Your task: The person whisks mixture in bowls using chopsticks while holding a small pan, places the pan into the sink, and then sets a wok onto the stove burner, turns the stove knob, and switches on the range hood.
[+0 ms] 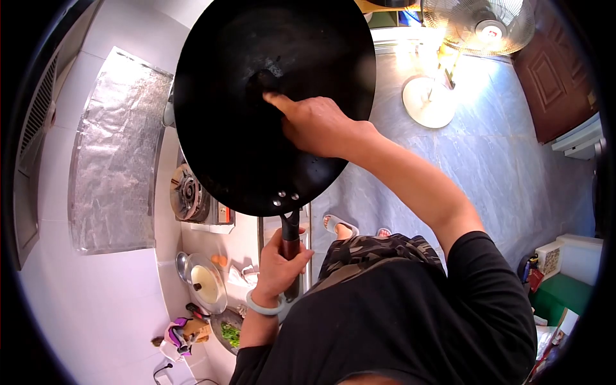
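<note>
A large black wok [224, 141] is lifted and tilted so its inside faces me. My left hand [281, 266], with a pale bracelet on its wrist, is closed around the wok's brown and black handle [291, 234]. Inside the wok, my right hand [321, 125] stretches out its index finger while the other fingers curl under. That fingertip is at a dark patch near the middle of the wok, and I cannot tell if it touches the surface. Nothing shows in the right hand.
Left of the wok is a gas burner [187, 192], with a foil sheet [119, 154] on the wall behind. Nearer me are a lidded pan [215, 295] and a dish of chopped greens [230, 332]. A standing fan [428, 102] is on the floor at the upper right.
</note>
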`<state>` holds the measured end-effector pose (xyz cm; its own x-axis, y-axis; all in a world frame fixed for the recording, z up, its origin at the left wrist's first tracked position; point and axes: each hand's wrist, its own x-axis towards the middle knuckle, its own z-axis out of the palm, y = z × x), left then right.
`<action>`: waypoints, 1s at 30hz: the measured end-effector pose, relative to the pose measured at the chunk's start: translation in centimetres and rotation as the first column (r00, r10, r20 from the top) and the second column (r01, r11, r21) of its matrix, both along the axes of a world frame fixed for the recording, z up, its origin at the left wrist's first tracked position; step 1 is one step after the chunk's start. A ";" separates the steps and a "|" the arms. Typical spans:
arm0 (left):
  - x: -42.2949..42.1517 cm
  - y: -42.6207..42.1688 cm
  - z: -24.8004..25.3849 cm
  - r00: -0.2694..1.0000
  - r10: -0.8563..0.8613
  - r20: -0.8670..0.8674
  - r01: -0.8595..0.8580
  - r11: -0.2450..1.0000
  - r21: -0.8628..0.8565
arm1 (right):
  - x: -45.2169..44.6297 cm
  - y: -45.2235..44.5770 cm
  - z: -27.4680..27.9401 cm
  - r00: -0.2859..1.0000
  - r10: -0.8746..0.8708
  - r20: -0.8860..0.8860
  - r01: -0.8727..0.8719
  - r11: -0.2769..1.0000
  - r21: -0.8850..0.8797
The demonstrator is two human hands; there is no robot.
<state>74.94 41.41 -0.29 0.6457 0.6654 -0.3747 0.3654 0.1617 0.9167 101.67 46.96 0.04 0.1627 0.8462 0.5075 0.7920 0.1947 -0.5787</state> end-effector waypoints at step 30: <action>2.0 1.2 -1.0 0.998 -0.021 -0.051 0.024 0.998 0.063 | 2.9 -3.8 -0.4 0.963 -0.075 0.260 0.161 0.931 -0.328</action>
<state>76.99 42.57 -1.27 0.6421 0.6746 -0.3642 0.4142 0.0946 0.9053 104.59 43.17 -0.32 0.1823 0.9570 0.2257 0.9196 -0.0847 -0.3836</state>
